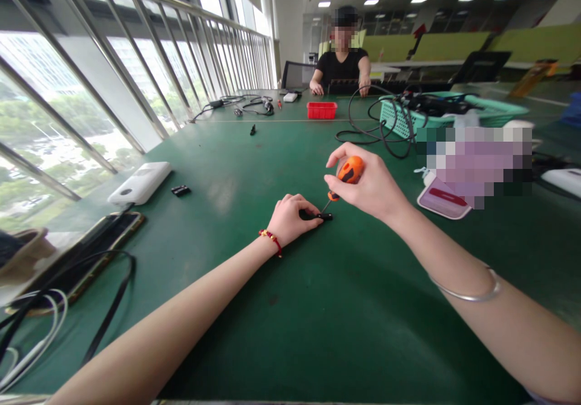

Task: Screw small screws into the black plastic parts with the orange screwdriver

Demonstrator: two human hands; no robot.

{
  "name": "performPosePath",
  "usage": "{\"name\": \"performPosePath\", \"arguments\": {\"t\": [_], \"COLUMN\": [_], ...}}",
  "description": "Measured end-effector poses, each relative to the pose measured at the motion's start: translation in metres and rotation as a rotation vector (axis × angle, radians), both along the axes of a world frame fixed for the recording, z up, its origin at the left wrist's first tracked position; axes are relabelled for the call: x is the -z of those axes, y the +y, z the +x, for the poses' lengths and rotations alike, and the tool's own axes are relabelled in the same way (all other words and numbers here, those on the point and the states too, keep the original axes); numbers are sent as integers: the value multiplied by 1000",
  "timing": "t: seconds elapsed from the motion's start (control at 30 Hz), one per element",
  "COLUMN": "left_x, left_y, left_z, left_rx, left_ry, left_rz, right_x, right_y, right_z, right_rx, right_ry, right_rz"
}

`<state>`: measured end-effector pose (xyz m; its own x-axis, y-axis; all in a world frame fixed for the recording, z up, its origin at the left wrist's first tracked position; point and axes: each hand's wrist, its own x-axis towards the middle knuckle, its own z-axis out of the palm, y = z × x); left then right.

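Observation:
My left hand rests on the green table with thumb and fingers pinched around a small black part. What kind of part it is cannot be made out. Above and to the right, my right hand is curled around the orange and black handle of a screwdriver. The screwdriver leans, its thin metal shaft running down to the small black part beside my left fingertips. My right palm and some fingers hide a portion of the handle.
A red tray and a teal basket of black cables stand farther back. At left lie a white device, a small black piece and a phone with cables. A person sits across the table.

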<state>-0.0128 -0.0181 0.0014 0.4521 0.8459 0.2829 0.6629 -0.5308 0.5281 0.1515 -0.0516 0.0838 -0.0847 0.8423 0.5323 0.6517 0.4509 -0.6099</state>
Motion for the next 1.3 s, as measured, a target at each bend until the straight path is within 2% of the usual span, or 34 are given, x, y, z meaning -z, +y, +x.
{"name": "performPosePath", "arguments": {"t": [0.07,0.23,0.43,0.63,0.8,1.0,1.3], "left_x": [0,0,-2,-1,-1,-2,0], "left_y": [0,1,-1,0,-1,-1,-1], "left_z": [0,1,1,0,0,1,0], "left_rx": [1,-2,-6,1,1,-4,-3], "left_ry": [2,-3,-3,-3,1,3,3], "left_rz": [2,3,-15,-3,-9,-4,2], "right_x": [0,0,1,-1,-1,0,4], "right_y": [0,0,1,-2,-2,-2,0], "right_z": [0,-1,0,-2,-2,-4,-3], "right_rx": [-14,74,17,79,47,89,39], "right_ry": [3,9,39,23,26,40,41], "right_rz": [-2,12,12,27,8,-11,-48]}}
